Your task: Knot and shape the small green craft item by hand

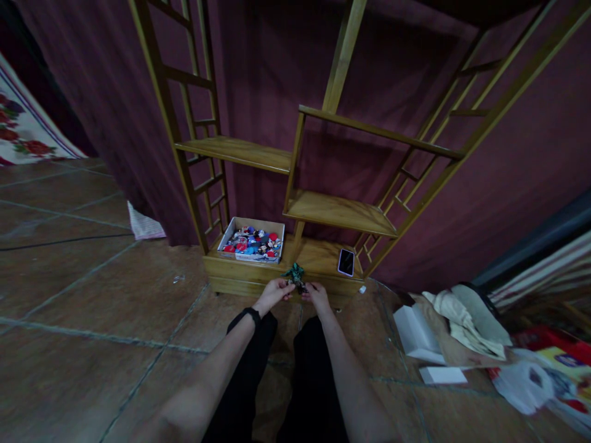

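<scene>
Between my two hands is a small dark green figurine point(295, 272) with spread, pointed parts, held in front of the low wooden base of a shelf unit. My left hand point(276, 291), with a black band at the wrist, pinches its lower left side. On the lower right side, the fingers of my right hand point(316, 295) are closed on it too. The figurine's lower part is dark and partly hidden by my fingertips. Just behind and to the left, a shallow white cardboard box point(257, 258) full of small red, blue and white figures sits on the base.
A phone point(346, 262) lies on the base to the right. Above rise the shelf unit's wooden shelves point(341, 211), before a maroon curtain point(258, 74). On the tiled floor at right are white boxes point(418, 333), cloths point(462, 317) and plastic bags point(524, 384).
</scene>
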